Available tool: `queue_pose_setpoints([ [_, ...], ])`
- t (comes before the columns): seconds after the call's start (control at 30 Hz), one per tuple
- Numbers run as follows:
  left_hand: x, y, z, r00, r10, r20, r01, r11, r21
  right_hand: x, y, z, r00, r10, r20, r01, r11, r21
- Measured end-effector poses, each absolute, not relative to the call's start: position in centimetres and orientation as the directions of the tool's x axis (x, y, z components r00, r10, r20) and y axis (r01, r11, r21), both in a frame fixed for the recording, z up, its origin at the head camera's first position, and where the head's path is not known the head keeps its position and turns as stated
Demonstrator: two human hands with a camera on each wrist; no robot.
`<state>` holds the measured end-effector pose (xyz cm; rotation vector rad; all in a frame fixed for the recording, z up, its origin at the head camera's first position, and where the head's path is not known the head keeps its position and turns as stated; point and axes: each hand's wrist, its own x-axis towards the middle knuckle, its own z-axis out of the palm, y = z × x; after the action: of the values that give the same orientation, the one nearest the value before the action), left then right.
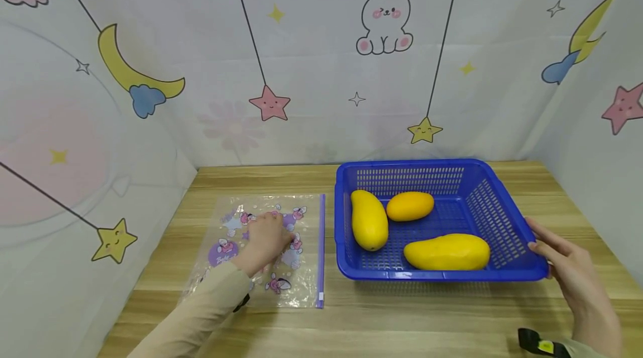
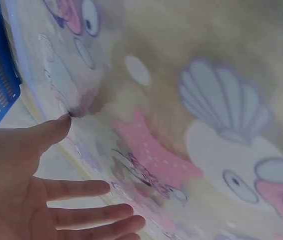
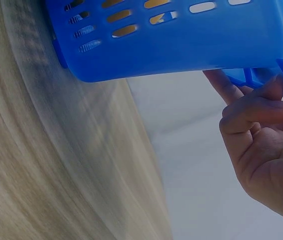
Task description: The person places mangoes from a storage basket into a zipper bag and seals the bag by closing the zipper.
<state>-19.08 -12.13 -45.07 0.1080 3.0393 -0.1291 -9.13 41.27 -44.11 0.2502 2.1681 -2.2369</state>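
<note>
"One wood-grain table [image 1: 402, 324]; where on it is the blue perforated plastic basket [image 1: 442, 275]?"

"Towards the right edge, long axis parallel to the table's back edge. The right hand [image 1: 577, 274] grips its rim by the near right corner, fingers and thumb closed on it; that hold should be firm and level, so nothing inside rolls."

"And the clear, cartoon-printed plastic bag [image 1: 293, 260]?"

"Flat, left of the basket, its purple zip strip [image 1: 322, 246] running front to back. The left hand [image 1: 268, 238] touches it, fingers spread; light pressure would avoid wrinkles."

"Inside the basket?"

"A long yellow fruit [image 1: 447, 252] lies crosswise by the near wall, narrow end left; a plump yellow fruit [image 1: 369, 220] points its narrow end towards the back edge; a small orange-yellow oval fruit [image 1: 410, 206] lies nearly crosswise beside that."
</note>
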Motion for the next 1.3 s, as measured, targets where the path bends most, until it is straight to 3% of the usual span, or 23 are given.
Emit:
queue_pose_setpoints([
  [0.3,-18.4,-10.1,-45.6,-0.975,0.218,0.05,0.22,0.974,0.055,-9.1,41.1,-44.0,-0.986,0.102,-0.133,0.13,-0.037,-0.991],
  [0.6,-18.2,-8.2,-46.1,-0.969,0.209,0.131,0.224,0.968,0.112,-9.2,40.9,-44.0,-0.985,0.114,-0.131,0.13,-0.015,-0.991],
  [0.93,-18.1,-6.4,-46.7,-0.949,0.268,0.164,0.298,0.932,0.206,-9.2,41.2,-44.0,-0.982,0.125,-0.141,0.142,0.002,-0.99],
  [1.3,-17.9,-5.6,-47.1,-0.957,0.254,0.141,0.276,0.947,0.162,-9.3,41.3,-44.1,-0.985,0.112,-0.131,0.132,-0.002,-0.991],
])
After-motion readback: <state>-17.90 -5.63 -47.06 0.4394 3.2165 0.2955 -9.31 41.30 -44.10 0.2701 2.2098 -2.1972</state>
